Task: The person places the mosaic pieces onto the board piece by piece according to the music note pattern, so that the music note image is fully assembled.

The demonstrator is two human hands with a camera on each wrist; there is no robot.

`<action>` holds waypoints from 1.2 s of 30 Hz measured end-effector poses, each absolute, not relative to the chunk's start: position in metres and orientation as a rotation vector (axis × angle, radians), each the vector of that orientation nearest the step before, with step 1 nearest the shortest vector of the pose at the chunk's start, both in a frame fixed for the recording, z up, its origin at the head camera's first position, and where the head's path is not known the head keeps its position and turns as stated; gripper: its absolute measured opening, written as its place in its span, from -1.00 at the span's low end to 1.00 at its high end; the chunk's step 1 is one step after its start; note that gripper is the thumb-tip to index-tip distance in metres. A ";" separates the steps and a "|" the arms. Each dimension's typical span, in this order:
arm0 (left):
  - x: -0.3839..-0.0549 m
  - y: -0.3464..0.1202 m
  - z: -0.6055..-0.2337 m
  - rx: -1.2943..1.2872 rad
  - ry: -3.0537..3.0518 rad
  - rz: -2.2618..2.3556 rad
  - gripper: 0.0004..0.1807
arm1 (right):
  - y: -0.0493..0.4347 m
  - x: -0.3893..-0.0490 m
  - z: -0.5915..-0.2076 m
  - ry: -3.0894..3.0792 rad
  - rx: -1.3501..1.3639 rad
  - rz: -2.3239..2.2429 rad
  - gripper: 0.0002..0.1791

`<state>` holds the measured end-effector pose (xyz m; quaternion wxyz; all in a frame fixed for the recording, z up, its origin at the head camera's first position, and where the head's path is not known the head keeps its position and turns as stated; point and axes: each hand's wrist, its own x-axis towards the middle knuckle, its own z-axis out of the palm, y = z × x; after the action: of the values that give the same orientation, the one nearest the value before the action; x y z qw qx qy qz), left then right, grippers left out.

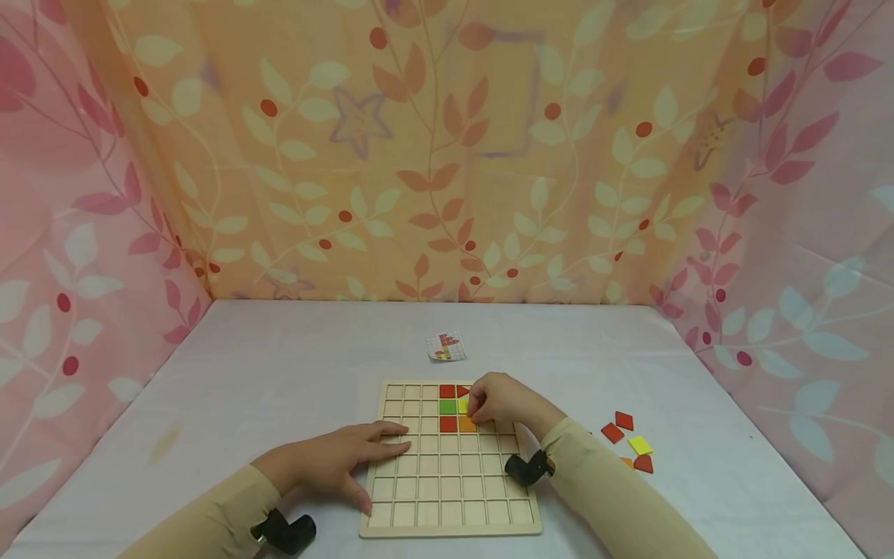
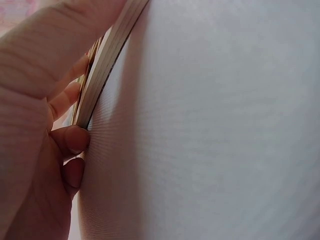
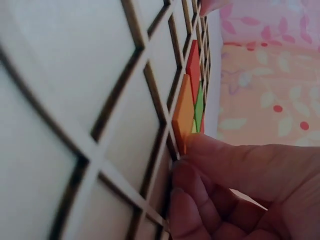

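Note:
A wooden grid board (image 1: 450, 534) lies on the table. My right hand (image 1: 506, 404) is over its upper right part, with thumb and curled fingers pinching the edge of an orange square tile (image 3: 183, 110) at its cell. Beside that tile sits a red square tile (image 1: 448, 425). Above them are a green tile (image 1: 447, 407), a yellow tile (image 1: 462, 406) partly behind my fingers, another red square (image 1: 447, 391) and a red pointed piece (image 1: 462, 390). My left hand (image 1: 335, 458) rests at the board's left edge, fingers spread onto it and thumb near the lower corner.
A small printed card (image 1: 447, 346) with a coloured grid pattern lies beyond the board. Right of my right forearm are several loose tiles, including a red one (image 1: 625, 421), a yellow one (image 1: 639, 446) and a red rounded one (image 1: 644, 464). Patterned cloth (image 1: 433, 194) walls the table.

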<state>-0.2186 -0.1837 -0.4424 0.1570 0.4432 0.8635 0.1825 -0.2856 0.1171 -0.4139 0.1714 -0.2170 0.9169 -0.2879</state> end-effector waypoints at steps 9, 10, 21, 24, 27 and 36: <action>-0.217 -0.183 -0.440 1.255 2.464 0.523 -0.02 | 0.144 -0.284 -0.406 2.591 -0.604 -0.830 -0.93; -0.217 -0.182 -0.439 1.248 2.462 0.525 -0.02 | 0.150 -0.284 -0.405 2.598 -0.595 -0.837 -0.93; -0.217 -0.182 -0.437 1.244 2.457 0.531 -0.02 | 0.220 -0.276 -0.387 2.663 -0.479 -0.905 -0.89; -0.217 -0.183 -0.437 1.262 2.459 0.528 -0.02 | 0.237 -0.270 -0.384 2.654 -0.379 -0.950 -0.86; -0.217 -0.182 -0.438 1.260 2.460 0.527 -0.02 | 0.254 -0.263 -0.385 2.644 -0.269 -0.981 -0.84; -0.217 -0.182 -0.437 1.241 2.458 0.526 -0.02 | 0.306 -0.248 -0.393 2.638 -0.152 -0.998 -0.82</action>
<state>-0.2174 -0.1824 -0.4374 0.1682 0.4363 0.8643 0.1851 -0.2481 0.3060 -0.3925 0.1578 -0.0531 0.9223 -0.3488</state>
